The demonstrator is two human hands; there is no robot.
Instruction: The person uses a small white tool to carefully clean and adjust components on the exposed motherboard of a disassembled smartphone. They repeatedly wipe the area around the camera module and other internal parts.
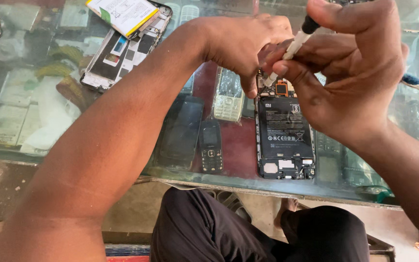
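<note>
The right hand (350,73) is pinching a white screwdriver (289,51) in its fingers, tip on the opened phone (284,131) lying on the glass counter (238,182) (back cover off); the left hand (246,43) is bracing its top edge, fingers curled. A slip could be gouging the battery (284,128).

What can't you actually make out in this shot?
- Head view: tip of the white screwdriver hidden behind the left hand.
- Top of the opened phone covered by the right hand.
- Second opened phone cut off by the top edge.
</note>
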